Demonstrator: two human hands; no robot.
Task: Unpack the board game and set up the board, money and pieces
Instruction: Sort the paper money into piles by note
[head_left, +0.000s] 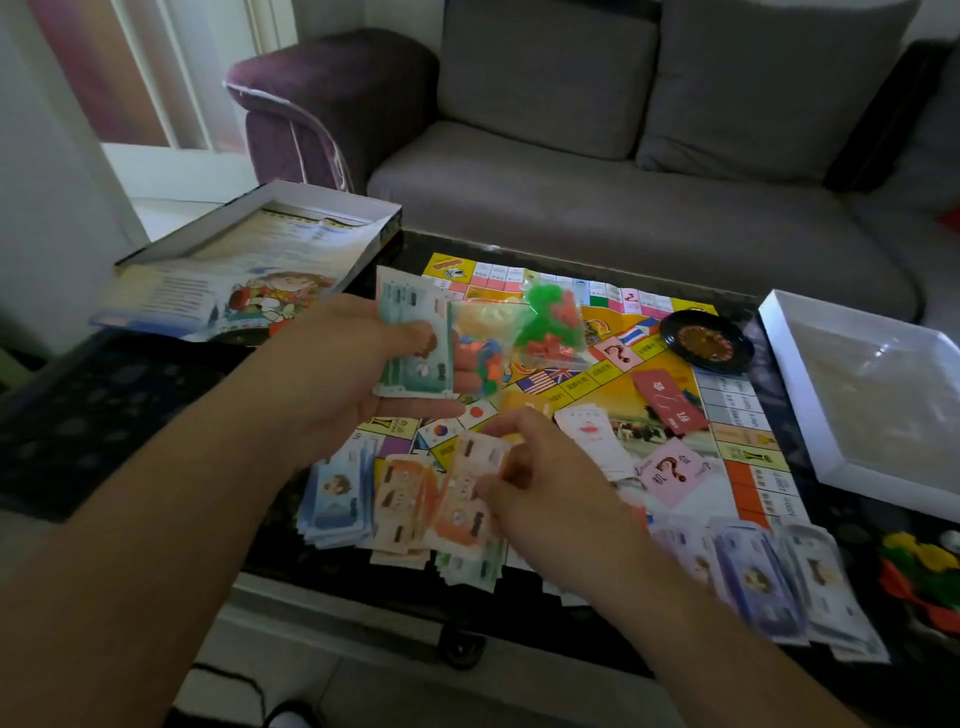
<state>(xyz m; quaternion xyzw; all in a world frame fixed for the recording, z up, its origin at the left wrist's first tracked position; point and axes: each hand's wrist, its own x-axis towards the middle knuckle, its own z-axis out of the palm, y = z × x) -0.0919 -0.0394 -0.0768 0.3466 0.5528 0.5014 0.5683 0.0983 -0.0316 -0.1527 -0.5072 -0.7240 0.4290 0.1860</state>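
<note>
While the board (613, 364) lies flat on the dark table (130, 415) at frame centre, the left hand (337, 369) holds a stack of green notes (415, 343), thumb pressed on top. Right hand (540, 473), lower centre, pinches orange notes (467, 499) over the piles along the board's near edge. Blue notes (337, 493) sit left of them, purple notes (753, 577) at lower right. Bags of pieces (545, 327) rest on the board behind the green stack. Box lid (270, 249) upper left; white tray (800, 395) right.

Left hand (343, 364) and right hand (540, 467), fingers curled
</note>
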